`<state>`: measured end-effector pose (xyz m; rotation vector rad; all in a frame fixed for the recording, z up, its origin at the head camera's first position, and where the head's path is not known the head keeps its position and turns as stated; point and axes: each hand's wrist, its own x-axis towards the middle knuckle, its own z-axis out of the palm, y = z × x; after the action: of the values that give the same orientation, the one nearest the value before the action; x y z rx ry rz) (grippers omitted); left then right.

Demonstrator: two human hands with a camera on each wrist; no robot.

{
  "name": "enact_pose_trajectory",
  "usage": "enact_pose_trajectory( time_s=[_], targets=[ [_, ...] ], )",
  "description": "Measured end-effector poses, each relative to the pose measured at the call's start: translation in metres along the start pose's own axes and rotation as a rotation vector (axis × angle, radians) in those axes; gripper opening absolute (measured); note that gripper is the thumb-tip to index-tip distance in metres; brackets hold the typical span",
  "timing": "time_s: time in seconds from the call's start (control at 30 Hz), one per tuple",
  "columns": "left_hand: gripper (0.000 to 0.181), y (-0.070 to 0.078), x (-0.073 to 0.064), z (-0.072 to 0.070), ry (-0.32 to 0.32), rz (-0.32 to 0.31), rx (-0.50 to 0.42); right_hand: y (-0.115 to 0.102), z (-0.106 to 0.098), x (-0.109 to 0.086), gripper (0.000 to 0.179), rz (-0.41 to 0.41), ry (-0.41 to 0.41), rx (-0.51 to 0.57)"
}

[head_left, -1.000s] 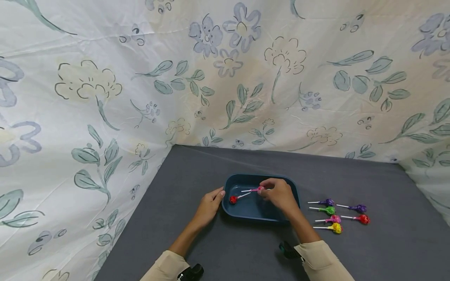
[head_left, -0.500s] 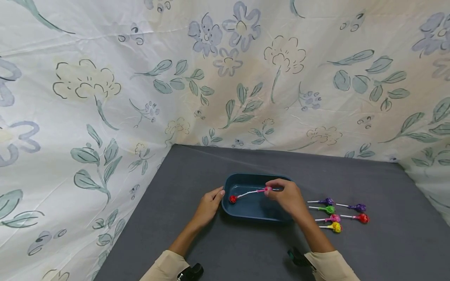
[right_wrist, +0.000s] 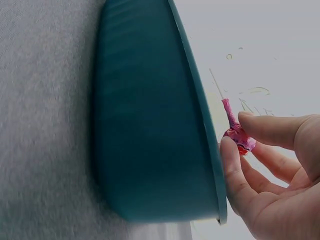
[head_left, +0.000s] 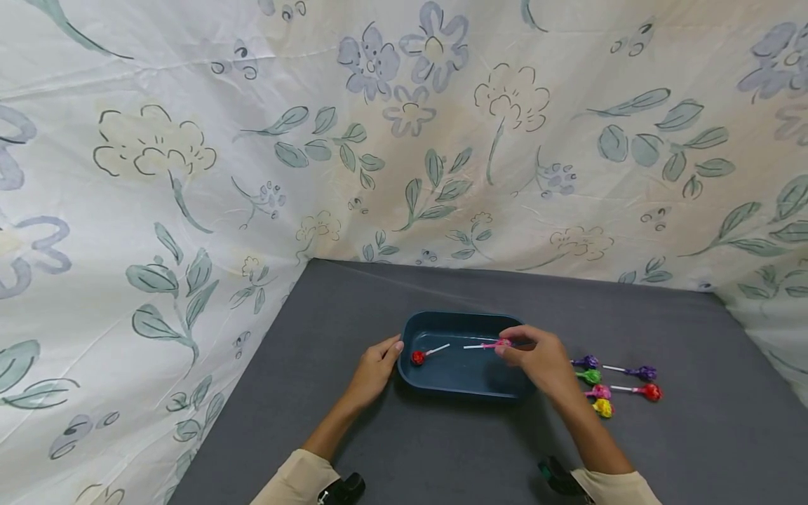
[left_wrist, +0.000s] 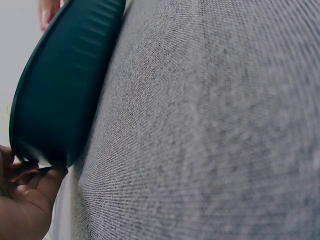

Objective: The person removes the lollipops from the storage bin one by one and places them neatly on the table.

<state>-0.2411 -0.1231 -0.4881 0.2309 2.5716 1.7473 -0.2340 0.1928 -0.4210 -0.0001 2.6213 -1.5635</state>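
My right hand [head_left: 544, 356] pinches a pink-wrapped lollipop [head_left: 503, 344] by its candy head, over the right part of a dark blue tray [head_left: 467, 390]. Its white stick points left. In the right wrist view, thumb and fingers close on the pink lollipop [right_wrist: 240, 138] above the tray's rim [right_wrist: 207, 125]. A red lollipop [head_left: 419, 358] lies inside the tray at the left, stick toward the right. My left hand [head_left: 372, 372] holds the tray's left end; in the left wrist view, its fingertips [left_wrist: 52, 175] are against the tray's end wall [left_wrist: 60, 95].
Right of the tray, several lollipops lie on the grey cloth: two purple [head_left: 644, 373], a green [head_left: 591, 376], a pink [head_left: 600, 392], a yellow [head_left: 604, 407] and a red [head_left: 651, 392]. My right hand partly hides some sticks. A floral curtain [head_left: 442, 175] hangs behind.
My right hand has moved right with the pink lollipop, away from the red one in the tray. My left hand and the tray have stayed in place.
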Motion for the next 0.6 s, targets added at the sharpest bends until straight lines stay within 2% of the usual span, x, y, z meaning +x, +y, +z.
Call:
enact_pose_trajectory(
  time_s=[0.17,0.6],
  targets=[
    [0.048,0.0,0.0,0.001,-0.002,-0.006,0.013,0.002,-0.011,-0.007,0.041,0.036,0.006,-0.012],
    [0.047,-0.001,0.001,0.002,0.006,0.008,-0.015,0.014,-0.033,-0.022,0.041,0.063,0.085,-0.058]
  ],
)
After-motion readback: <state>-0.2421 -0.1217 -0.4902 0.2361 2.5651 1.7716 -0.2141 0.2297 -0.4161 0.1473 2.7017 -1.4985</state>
